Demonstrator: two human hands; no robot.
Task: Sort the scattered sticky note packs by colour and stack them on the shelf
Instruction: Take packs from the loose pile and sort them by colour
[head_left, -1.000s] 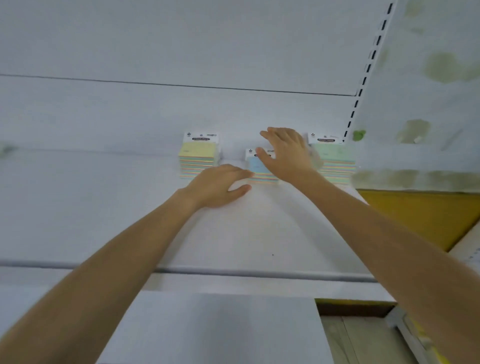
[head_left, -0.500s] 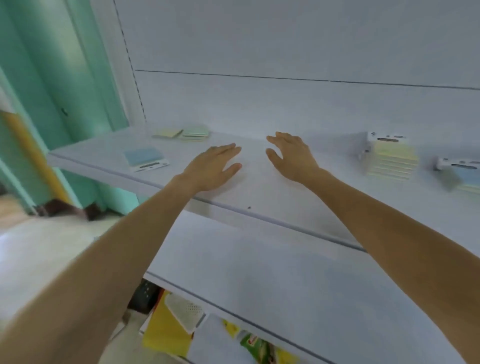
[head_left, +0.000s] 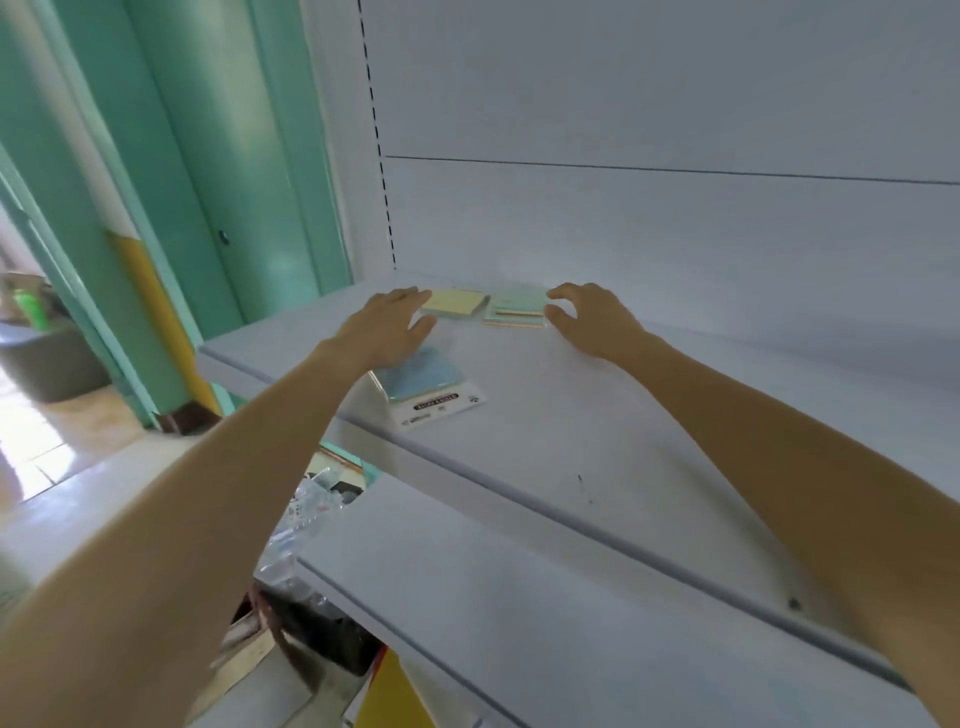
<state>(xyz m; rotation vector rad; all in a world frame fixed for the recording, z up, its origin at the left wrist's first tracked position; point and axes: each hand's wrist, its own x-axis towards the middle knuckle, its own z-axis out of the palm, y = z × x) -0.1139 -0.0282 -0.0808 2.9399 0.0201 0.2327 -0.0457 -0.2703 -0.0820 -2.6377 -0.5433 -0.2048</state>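
Pale matte shelf (head_left: 597, 415), 3 thin flat packs at its left end. Left hand (head_left: 384, 325), fingers spread, empty, reaches for yellow pack (head_left: 453, 302); right hand (head_left: 592, 317), fingers curled apart, beside green pack (head_left: 519, 310). Blue pack (head_left: 423, 376) lies nearer. Gathering step; next, likely a pinch under slick wrapped edges.

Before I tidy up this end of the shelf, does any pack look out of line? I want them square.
Yes. The blue pack near the shelf front edge lies turned at an angle, label end toward the edge, partly under the left hand. The yellow pack and green pack lie loose at the back.
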